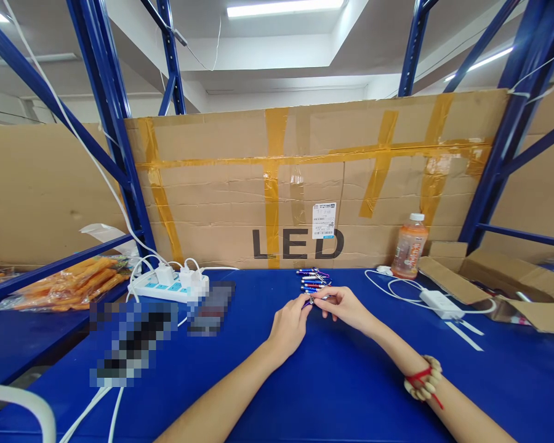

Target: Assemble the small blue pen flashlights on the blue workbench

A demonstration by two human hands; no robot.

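Blue tabletop (332, 394), small piece (311, 301) between pinching fingers (330, 293)

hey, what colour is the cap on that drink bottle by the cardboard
White; the cap shows best in the head view.

There are two hands (287, 326) (344, 306), one bottle (409, 248), one power strip (166, 291), and pens (313, 282) too bunched to count.

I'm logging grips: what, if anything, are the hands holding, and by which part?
The left hand and right hand appear to pinch one small, slim item between them; which part each grips is too small to tell.
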